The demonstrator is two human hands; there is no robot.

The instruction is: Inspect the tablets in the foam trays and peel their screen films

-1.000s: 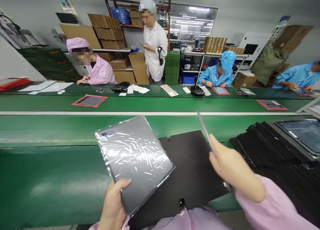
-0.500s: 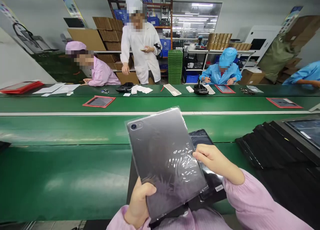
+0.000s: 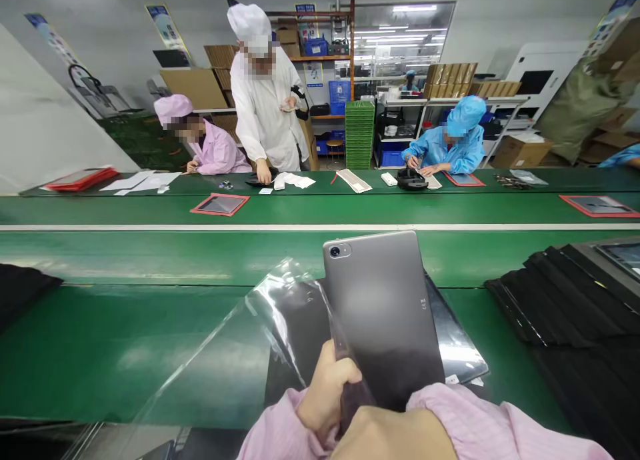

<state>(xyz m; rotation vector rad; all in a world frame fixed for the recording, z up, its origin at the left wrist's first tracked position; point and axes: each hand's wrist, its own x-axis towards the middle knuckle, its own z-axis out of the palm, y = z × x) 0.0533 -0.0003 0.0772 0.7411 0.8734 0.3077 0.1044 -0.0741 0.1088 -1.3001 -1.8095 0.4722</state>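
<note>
A grey tablet (image 3: 383, 313) is tilted in front of me, its back with a camera lens facing up. My left hand (image 3: 330, 387) is closed around its lower left edge, thumb on top. Clear plastic film (image 3: 280, 307) stands off the tablet's left side and spreads toward the lower left. At the bottom, my right hand (image 3: 395, 437) crosses over the tablet's lower end; only its back shows, with the fingers hidden. Under the tablet are a second dark glossy tablet (image 3: 457, 340) and a flat black sheet (image 3: 295, 340).
A pile of black sleeves (image 3: 565, 313) lies on the right of the green bench (image 3: 150, 353). More black material (image 3: 25, 290) is at the left edge. Across the bench, a red-framed tablet (image 3: 220, 205) lies near several co-workers, one standing in a white coat (image 3: 267, 107).
The film has come away from the tablet's back and swung left. My right hand has left the right edge and moved down and left. The tablet sits farther right.
</note>
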